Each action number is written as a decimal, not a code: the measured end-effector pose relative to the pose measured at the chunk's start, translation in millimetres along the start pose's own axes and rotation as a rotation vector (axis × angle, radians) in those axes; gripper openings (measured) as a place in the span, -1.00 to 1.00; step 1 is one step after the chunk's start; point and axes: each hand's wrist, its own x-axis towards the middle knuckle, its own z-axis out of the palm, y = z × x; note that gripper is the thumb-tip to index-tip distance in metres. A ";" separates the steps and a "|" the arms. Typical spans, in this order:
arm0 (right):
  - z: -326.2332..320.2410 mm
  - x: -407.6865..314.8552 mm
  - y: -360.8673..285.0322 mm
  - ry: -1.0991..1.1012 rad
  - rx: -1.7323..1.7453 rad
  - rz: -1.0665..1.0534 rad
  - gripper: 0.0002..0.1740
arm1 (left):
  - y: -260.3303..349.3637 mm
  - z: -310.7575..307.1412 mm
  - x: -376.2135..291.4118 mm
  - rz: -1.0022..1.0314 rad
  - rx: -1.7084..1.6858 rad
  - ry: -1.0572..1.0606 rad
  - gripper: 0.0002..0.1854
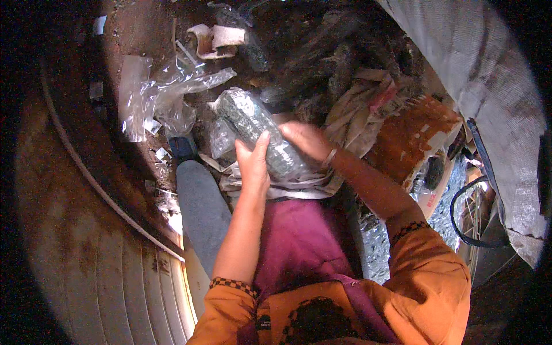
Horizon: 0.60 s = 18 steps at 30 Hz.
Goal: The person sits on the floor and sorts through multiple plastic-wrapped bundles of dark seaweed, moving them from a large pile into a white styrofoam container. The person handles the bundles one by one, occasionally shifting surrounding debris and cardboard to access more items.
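Observation:
A long bundle wrapped in clear plastic (246, 114), with dark greenish contents, lies slantwise in front of me above a pale cloth sack (319, 189) at my lap. My left hand (254, 161) grips its near left side, thumb raised along the edge. On the bundle's right side is my right hand (304, 140), slightly blurred, its fingers bent against the plastic; whether it grips cannot be told. What exactly is inside the wrapping cannot be made out.
Loose clear plastic bags (172, 95) lie on the dirt floor at the left. Beyond the bundle is a curled pale strip (217, 41). Dark plastic waste (327, 51) is heaped ahead. A brown, worn board-like piece (405, 138) and a hanging woven sheet (487, 82) stand at the right.

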 end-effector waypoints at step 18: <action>-102.8 34.0 58.5 0.089 -1.111 0.213 -0.16 | 5.1 -0.7 4.4 -0.111 0.036 0.040 -0.46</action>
